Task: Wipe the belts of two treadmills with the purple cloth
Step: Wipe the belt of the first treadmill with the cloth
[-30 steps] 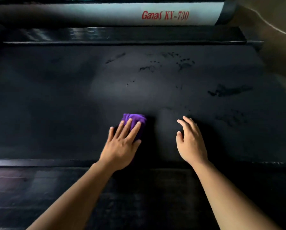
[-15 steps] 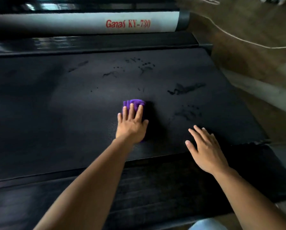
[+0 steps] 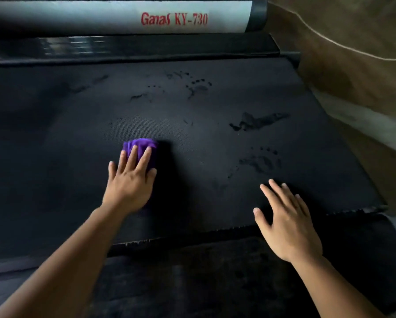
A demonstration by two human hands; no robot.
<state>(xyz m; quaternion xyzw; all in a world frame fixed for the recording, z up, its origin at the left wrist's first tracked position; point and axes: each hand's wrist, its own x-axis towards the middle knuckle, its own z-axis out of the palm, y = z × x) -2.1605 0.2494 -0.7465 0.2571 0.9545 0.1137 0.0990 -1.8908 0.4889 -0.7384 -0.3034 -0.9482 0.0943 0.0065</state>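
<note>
A black treadmill belt (image 3: 192, 138) fills most of the view, with wet marks and handprints across its right half. My left hand (image 3: 130, 182) lies flat on a bunched purple cloth (image 3: 140, 145) and presses it onto the belt near the middle; the cloth sticks out past my fingertips. My right hand (image 3: 284, 219) rests flat with spread fingers on the belt's near right edge and holds nothing.
A grey side rail with red lettering "Ganas KY-730" (image 3: 174, 19) runs along the far side, with a glossy black strip (image 3: 146, 47) below it. A dark ribbed rail (image 3: 192, 271) lies nearest me. Brown floor (image 3: 353, 65) with a thin cord is at right.
My left hand has pushed the cloth away from me across the belt, then to the left. My right hand has slid to the right, toward the belt's near edge.
</note>
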